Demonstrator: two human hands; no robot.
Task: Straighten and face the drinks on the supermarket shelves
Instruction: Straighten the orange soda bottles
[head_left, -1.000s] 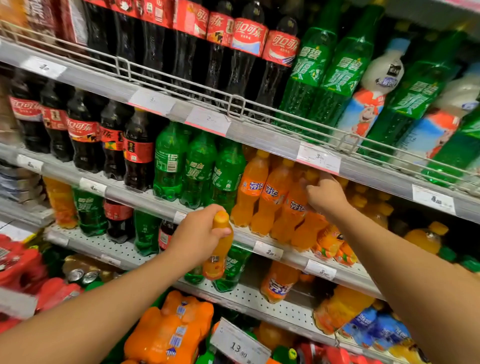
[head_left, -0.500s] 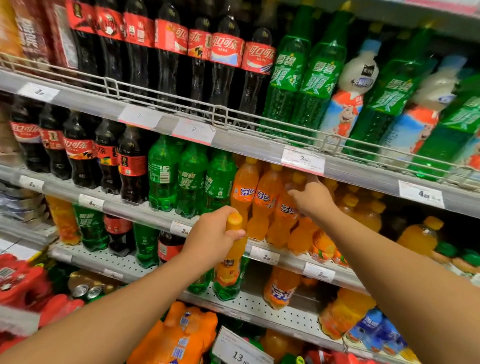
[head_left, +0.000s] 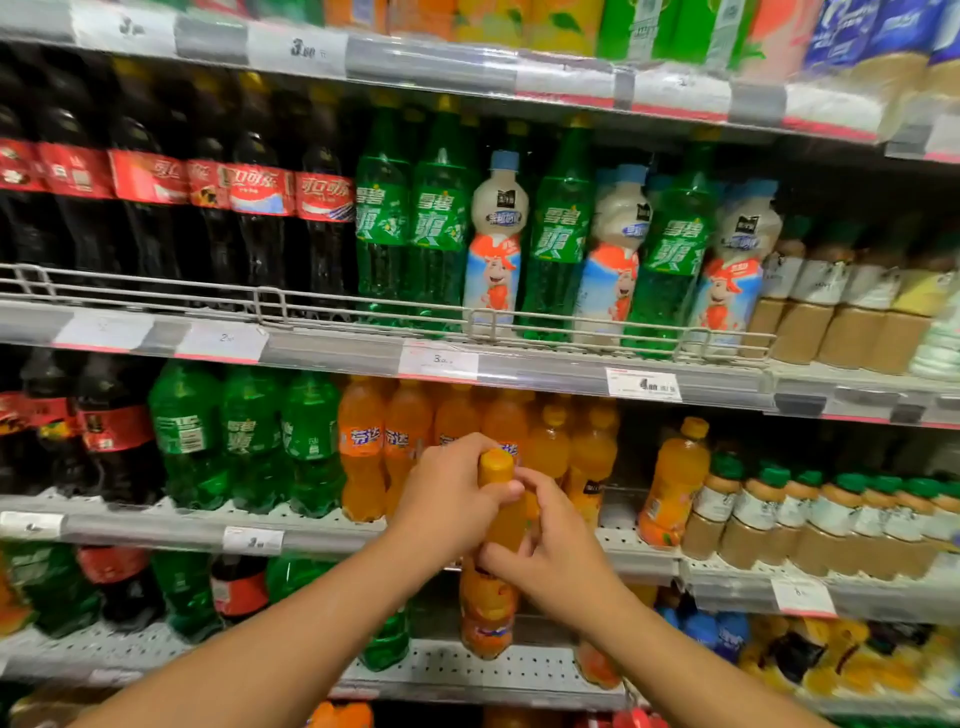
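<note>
We clamp left hand and right hand on 1 orange bottle, unshelved; leaning bottle right of it awaits.

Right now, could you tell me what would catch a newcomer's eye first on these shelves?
Probably the orange bottle held at centre, in front of the shelves, with the left hand at its neck and the right hand on its body. Next, the white cartoon bottles mixed among green bottles one shelf above the orange row.
</note>
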